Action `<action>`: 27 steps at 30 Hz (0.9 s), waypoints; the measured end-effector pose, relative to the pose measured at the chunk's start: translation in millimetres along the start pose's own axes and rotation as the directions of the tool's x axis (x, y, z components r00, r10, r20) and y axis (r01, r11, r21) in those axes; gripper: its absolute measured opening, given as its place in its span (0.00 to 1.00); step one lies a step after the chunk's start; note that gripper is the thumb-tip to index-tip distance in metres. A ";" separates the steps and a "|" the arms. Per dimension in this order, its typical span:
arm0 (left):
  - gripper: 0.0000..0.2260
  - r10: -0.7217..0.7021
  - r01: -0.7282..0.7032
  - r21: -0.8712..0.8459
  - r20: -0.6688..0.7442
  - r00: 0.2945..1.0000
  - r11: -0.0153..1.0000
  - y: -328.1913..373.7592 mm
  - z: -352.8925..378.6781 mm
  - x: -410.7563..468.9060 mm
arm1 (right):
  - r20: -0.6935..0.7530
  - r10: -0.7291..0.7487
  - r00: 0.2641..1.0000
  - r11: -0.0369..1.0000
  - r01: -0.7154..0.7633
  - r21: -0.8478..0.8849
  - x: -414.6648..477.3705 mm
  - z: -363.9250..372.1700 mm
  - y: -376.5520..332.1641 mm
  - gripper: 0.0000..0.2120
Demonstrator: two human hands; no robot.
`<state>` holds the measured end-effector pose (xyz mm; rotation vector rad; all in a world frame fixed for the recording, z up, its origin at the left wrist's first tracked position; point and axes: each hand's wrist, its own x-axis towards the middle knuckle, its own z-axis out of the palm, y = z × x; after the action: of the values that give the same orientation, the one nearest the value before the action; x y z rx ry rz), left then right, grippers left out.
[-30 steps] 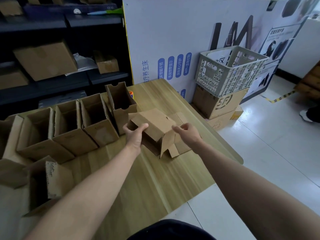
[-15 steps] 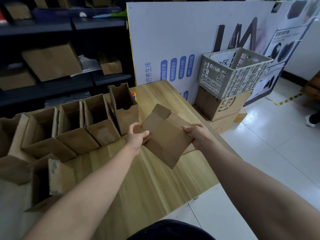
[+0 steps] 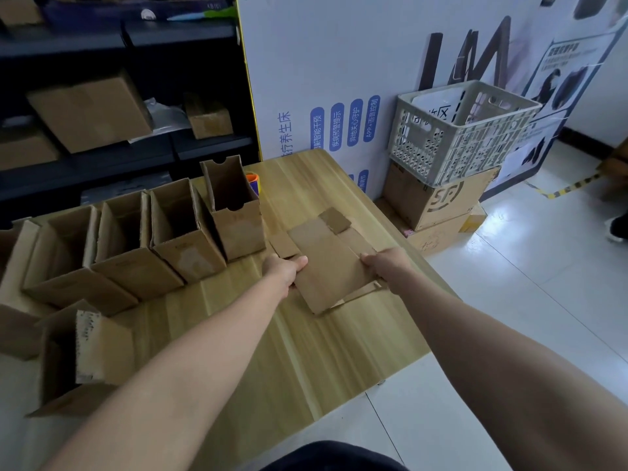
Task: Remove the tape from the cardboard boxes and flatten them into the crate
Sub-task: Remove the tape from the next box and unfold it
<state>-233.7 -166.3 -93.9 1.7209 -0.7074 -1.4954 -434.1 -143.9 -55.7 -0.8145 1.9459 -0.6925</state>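
Head view: both grips hold one flattened box (image 3: 328, 263) between them, low over the wooden surface (image 3: 306, 351); I cannot tell whether it touches the wood. The left grip (image 3: 285, 271) pinches the box's left edge, thumb on top and fingers curled beneath. The right grip (image 3: 385, 265) closes on the opposite edge, fingers wrapped over it. The box is plain brown corrugated card, pressed into a slanted rectangular sheet with matte faces. A small square flap sticks out at its far corner, another by the left thumb, and thin layered flaps show under its near edge.

Just beyond the left grip stands a row (image 3: 183, 232) of four open boxes of the same card. They are tall and rectangular, their mouths tilted up, and the one nearest the grip has a half-round notch in its rim. Behind that box an orange and purple tape roll (image 3: 253, 183) peeks out. Nearer than the left grip and further left, another box (image 3: 85, 355) lies on its side, its flap marked with rough grey residue.

The surface has pale, straight grain and a rounded corner. Well beyond the right grip, off the surface, the crate (image 3: 458, 130) is grey plastic with latticed walls. It sits tilted on stacked brown cartons (image 3: 441, 202) on a glossy white tiled floor (image 3: 509, 300), against a white printed panel (image 3: 339, 79). Dark shelves (image 3: 136, 147) behind the row carry more brown boxes.
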 end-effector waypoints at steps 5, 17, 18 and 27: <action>0.23 0.073 -0.077 0.265 0.024 0.997 0.961 3.8 32.5 9.9 | -0.030 -0.062 0.998 0.986 0.057 -0.156 35.6 -13.7 -0.3 0.12; 0.30 0.087 -0.011 0.504 -0.127 0.988 0.864 -13.6 78.3 54.9 | 0.054 0.002 0.999 0.888 0.023 -0.459 116.0 -5.4 24.4 0.13; 0.31 0.083 -0.007 0.514 -0.125 0.989 0.858 -16.2 79.3 56.7 | 0.064 0.007 0.998 0.883 0.024 -0.469 119.3 -4.1 28.2 0.13; 0.34 0.082 -0.020 0.606 -0.074 0.994 0.795 -31.5 84.6 67.8 | 0.130 0.082 0.988 0.842 0.001 -0.540 130.3 3.0 42.0 0.14</action>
<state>-307.3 -216.9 -162.9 2.2016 -1.2734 -1.1997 -493.3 -217.5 -154.8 -1.1223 2.0349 -0.0336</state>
